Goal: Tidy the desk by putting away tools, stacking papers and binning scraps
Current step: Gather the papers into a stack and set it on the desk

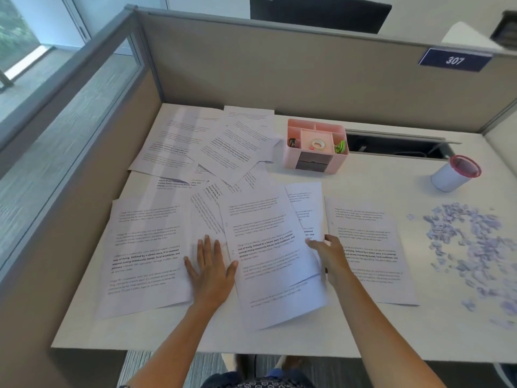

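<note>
Several printed sheets point(195, 152) lie scattered over the white desk point(363, 337), overlapping from the back left to the front middle. My left hand point(212, 264) presses flat, fingers spread, on sheets at the front. My right hand point(328, 254) grips the right edge of a small stack of sheets point(268, 247) in the middle. One more sheet point(369, 247) lies to the right of that hand. A heap of torn paper scraps point(470, 247) covers the desk's right side. A pink organiser point(316, 145) at the back holds a tape roll point(318, 144), a green tool and a small dark item.
A white cup with a red rim point(454, 175) stands at the back right. Behind the organiser is an open cable slot point(397, 147). Grey cubicle walls point(279, 71) close the back and left, with a "307" plate point(454, 60) on the back one. The desk's front edge is near my body.
</note>
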Available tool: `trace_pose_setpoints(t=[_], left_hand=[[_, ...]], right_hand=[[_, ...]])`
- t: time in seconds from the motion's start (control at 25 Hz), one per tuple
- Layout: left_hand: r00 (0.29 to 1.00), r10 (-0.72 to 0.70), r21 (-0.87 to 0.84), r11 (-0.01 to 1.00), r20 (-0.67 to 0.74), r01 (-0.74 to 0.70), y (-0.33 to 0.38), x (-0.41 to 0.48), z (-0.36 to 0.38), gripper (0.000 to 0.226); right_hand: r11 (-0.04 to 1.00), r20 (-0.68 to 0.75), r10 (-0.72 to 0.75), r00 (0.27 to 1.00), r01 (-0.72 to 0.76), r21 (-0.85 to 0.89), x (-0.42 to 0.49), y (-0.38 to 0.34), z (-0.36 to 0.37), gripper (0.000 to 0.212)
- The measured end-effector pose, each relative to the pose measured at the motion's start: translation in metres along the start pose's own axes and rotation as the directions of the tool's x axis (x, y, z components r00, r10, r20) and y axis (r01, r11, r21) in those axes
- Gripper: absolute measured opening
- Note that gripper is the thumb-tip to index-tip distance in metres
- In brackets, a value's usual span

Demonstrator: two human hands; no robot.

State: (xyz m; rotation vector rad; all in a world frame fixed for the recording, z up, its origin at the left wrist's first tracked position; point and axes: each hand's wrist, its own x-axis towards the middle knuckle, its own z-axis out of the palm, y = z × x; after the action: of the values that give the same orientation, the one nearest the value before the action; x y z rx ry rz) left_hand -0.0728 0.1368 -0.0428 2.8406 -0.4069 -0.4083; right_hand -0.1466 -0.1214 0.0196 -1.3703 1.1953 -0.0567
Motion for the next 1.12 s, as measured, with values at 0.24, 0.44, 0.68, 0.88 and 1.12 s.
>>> trace_pose_setpoints(t=[0.24, 0.44, 0.68, 0.88, 1.12], left_hand=[[0.995, 0.098, 0.043, 0.994, 0.024, -0.099, 0.019, 0.002, 0.004, 0.106], [0.985, 0.149, 0.040, 0.987, 0.081, -0.153, 0.028, 0.001, 0.003, 0.107], [0.966, 0.220, 0.041, 0.973, 0.135, -0.228, 0.043, -0.002, 0.003, 0.104], [0.996, 0.092, -0.222, 0.971, 0.006, -0.089, 0.050, 0.006, -0.007, 0.101], [0.994, 0.045, -0.962, 0.260, 0.103, 0.088, 0.076, 0.019, -0.038, 0.065]], right_hand=[[0.982, 0.058, -0.067, 0.996, 0.076, -0.175, 0.005, -0.003, 0.003, 0.031], [0.989, 0.159, 0.027, 0.987, -0.003, -0.148, 0.019, 0.008, 0.003, 0.064], [0.975, 0.087, -0.062, 0.994, 0.079, -0.207, 0.018, 0.009, 0.002, 0.030], [0.996, 0.285, -0.073, 0.956, 0.054, 0.072, 0.010, 0.010, -0.031, 0.036], [0.973, 0.517, -0.137, 0.845, 0.018, 0.229, 0.011, 0.010, -0.066, 0.057]])
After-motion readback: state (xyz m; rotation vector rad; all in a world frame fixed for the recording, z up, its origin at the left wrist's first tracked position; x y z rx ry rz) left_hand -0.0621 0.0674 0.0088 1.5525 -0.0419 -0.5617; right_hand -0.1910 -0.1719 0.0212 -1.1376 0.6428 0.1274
